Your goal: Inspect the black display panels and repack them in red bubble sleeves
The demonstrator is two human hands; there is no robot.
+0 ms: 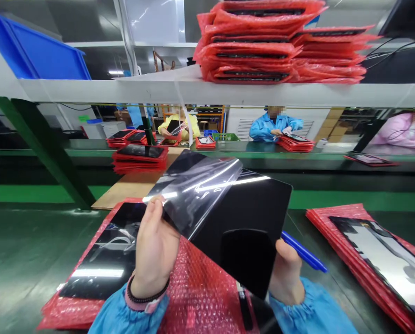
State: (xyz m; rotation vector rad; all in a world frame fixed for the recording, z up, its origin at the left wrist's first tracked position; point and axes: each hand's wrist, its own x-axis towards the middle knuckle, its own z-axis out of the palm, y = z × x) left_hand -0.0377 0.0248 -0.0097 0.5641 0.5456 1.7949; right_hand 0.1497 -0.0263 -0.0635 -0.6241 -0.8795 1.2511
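Note:
A black display panel (pixel 252 208) is held up in front of me, tilted. My right hand (pixel 287 269) grips its lower right edge, thumb on the front. Clear protective film (pixel 207 190) is partly lifted off the panel's left side and curls over. My left hand (pixel 155 246) pinches the film's edge at the left. Red bubble wrap (pixel 204 287) lies below on the bench. A blue pen (pixel 304 253) rests just beyond my right hand. Left of my left hand, another black panel (pixel 113 255) lies on red bubble bags.
At right, a panel showing its silver back (pixel 385 260) lies on stacked red bags. Beyond the bench, a red stack (pixel 139 157) sits on cardboard. Overhead, a white shelf (pixel 158 93) carries red-wrapped panels (pixel 252 46) and a blue bin (pixel 43 46). Several co-workers sit across.

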